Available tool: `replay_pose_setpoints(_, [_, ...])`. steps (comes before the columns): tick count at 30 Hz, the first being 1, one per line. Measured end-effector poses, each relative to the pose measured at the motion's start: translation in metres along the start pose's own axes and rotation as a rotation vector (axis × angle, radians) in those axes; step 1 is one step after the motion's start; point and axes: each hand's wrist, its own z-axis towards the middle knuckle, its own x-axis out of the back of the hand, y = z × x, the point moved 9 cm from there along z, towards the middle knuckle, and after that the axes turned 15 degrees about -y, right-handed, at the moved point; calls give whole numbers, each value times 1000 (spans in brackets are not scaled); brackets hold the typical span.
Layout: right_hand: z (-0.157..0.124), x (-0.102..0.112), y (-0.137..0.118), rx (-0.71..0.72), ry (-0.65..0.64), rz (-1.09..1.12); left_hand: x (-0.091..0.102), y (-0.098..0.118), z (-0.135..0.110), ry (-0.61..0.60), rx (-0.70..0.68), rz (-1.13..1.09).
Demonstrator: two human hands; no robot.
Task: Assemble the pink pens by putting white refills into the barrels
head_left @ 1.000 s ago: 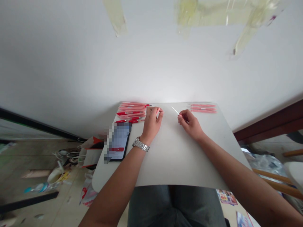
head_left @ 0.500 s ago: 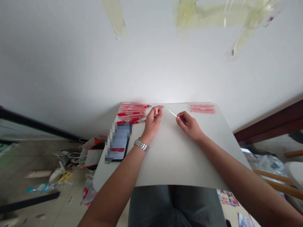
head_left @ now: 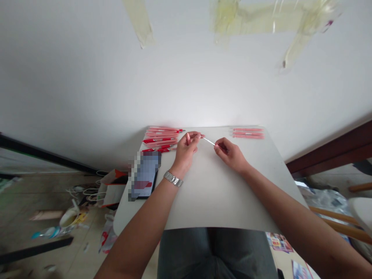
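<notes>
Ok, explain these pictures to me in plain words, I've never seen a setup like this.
There is no machine here, just a person's two bare hands. The view comes from a camera worn on the head, looking forward and down. You see a white table against a wall. The right hand pinches a thin white stick. Its far end meets the fingertips of the left hand, though whether they grip it is too small to tell. A watch circles the left wrist. On the table's left lie a bunch of red and pink pens and a phone; on the right, a few pink sticks.
</notes>
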Motion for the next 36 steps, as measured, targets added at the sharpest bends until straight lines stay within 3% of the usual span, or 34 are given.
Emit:
replay_pose_setpoints(25, [-1,2,-3,35,31,26,-11,2,-3,-86,8,60])
replay_pose_setpoints(36, [-1,2,-3,22,25,33,13,-1,1,104,-1,38])
